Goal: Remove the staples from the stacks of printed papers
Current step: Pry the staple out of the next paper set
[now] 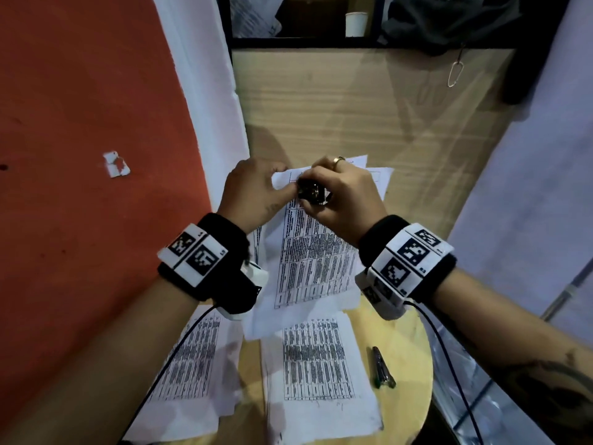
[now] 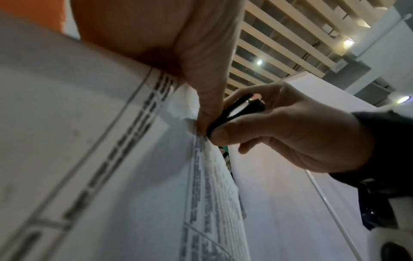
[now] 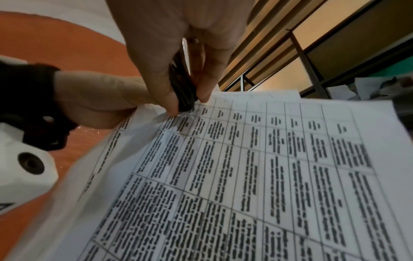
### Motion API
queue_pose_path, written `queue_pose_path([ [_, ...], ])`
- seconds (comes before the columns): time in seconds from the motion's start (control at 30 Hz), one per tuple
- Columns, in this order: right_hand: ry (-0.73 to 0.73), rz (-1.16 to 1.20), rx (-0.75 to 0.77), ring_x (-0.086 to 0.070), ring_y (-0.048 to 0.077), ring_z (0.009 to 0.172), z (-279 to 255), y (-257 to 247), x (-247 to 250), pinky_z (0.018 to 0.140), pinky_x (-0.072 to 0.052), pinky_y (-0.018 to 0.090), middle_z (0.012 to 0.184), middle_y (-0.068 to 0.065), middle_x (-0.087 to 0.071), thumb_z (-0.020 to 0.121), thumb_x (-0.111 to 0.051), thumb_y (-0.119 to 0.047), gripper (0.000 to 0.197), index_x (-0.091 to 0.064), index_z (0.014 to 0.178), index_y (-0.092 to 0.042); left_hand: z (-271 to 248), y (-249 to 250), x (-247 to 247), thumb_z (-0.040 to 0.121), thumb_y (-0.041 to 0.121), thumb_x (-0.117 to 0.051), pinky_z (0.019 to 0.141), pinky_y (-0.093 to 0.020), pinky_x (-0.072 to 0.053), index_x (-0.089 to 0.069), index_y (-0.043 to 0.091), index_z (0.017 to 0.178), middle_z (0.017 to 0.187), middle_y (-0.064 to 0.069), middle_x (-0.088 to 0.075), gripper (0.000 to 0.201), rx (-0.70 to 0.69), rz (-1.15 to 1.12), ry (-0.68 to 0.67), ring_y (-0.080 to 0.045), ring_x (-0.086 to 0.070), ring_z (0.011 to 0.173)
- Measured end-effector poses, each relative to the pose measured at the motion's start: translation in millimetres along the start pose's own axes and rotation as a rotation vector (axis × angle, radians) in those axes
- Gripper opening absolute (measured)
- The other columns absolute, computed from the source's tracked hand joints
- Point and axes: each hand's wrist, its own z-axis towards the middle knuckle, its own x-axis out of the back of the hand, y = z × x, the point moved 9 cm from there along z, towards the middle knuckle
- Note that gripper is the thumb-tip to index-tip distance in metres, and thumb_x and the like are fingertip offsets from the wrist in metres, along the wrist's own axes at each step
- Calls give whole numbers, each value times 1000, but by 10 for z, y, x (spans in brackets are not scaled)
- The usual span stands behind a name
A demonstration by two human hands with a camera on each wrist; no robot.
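Right hand (image 1: 341, 195) pinches a black staple remover (image 1: 312, 192) between thumb and fingers, its tip set on the top-left corner of the lifted stapled stack (image 1: 308, 252); left hand (image 1: 253, 191) grips that corner from the side. Risks, as judged: the already creased corner may tear if the remover drags, and the left thumb (image 2: 209, 113), touching the tool, could be nicked. The right wrist view shows the tip on the printed table header; the left wrist view shows torn paper (image 2: 182, 107) at the corner. The staple itself cannot be made out. The head view alone shows two further stacks (image 1: 316, 358) and a pen (image 1: 382, 367) on the round table (image 1: 414, 342)
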Motion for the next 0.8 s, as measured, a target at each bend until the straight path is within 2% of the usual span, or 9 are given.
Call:
queue_pose_path([
  [0.07, -21, -60, 2, -61, 34, 65, -9, -23, -43, 55, -52, 34, 78, 15, -63, 65, -64, -15, 21, -68, 81, -2, -4, 12, -28, 70, 56, -49, 56, -32, -31, -50, 9, 57, 46, 1, -28, 49, 13, 85, -1, -24, -36, 58],
  [0.13, -18, -93, -44, -60, 34, 61, -27, 23, -48, 52, -49, 31, 74, 15, -61, 65, -61, -19, 21, -66, 75, -1, -14, -1, -36, 78, 41, -61, 61, -30, -28, -42, 17, 55, 46, 5, -25, 38, 26, 122, 4, -24, -33, 63],
  [0.23, -15, -93, -147, -60, 34, 61, -74, 177, -25, 54, -51, 34, 73, 16, -62, 61, -64, -20, 23, -65, 73, 0, -23, -126, -60, 78, 39, -60, 64, -30, -31, -61, 16, 69, 50, 8, -31, 25, 52, 124, -15, -26, -43, 67],
  [0.3, -58, -97, -194, -61, 34, 64, -126, 253, -52, 58, -53, 36, 75, 17, -63, 62, -66, -20, 24, -67, 76, -1, -17, -194, -76, 73, 44, -54, 66, -32, -34, -68, 14, 78, 53, 7, -37, 34, 72, 125, -50, -30, -51, 71],
  [0.43, -174, -87, -310, -61, 35, 79, -215, 403, -163, 71, -51, 42, 86, 16, -64, 68, -71, -17, 24, -69, 88, -3, 22, -219, -61, 67, 47, -53, 76, -38, -44, -72, 17, 83, 61, 0, -50, 39, 109, 68, -75, -36, -58, 82],
  [0.53, -270, -110, -360, -59, 32, 86, -269, 478, -248, 76, -49, 37, 89, 13, -65, 70, -71, -17, 24, -70, 91, -6, 44, -237, -63, 63, 47, -55, 82, -39, -45, -73, 18, 87, 68, -3, -58, 42, 148, 40, -87, -35, -61, 87],
  [0.63, -376, -121, -386, -59, 29, 91, -342, 514, -332, 79, -47, 33, 95, 12, -65, 71, -72, -19, 29, -70, 99, -9, 63, -313, -95, 57, 50, -59, 87, -41, -49, -73, 14, 96, 89, -12, -71, 55, 194, -19, -94, -34, -64, 95],
  [0.73, -427, -123, -399, -58, 28, 96, -373, 525, -344, 83, -48, 34, 102, 11, -62, 69, -74, -20, 39, -68, 107, -10, 64, -380, -146, 47, 62, -56, 90, -46, -50, -73, 11, 99, 100, -13, -72, 75, 229, -97, -130, -33, -64, 101],
  [0.8, -428, -106, -394, -57, 28, 97, -354, 524, -325, 84, -47, 35, 104, 10, -60, 67, -75, -19, 43, -67, 108, -9, 61, -434, -182, 46, 64, -56, 91, -47, -49, -73, 11, 100, 103, -11, -71, 78, 251, -116, -148, -31, -64, 104],
])
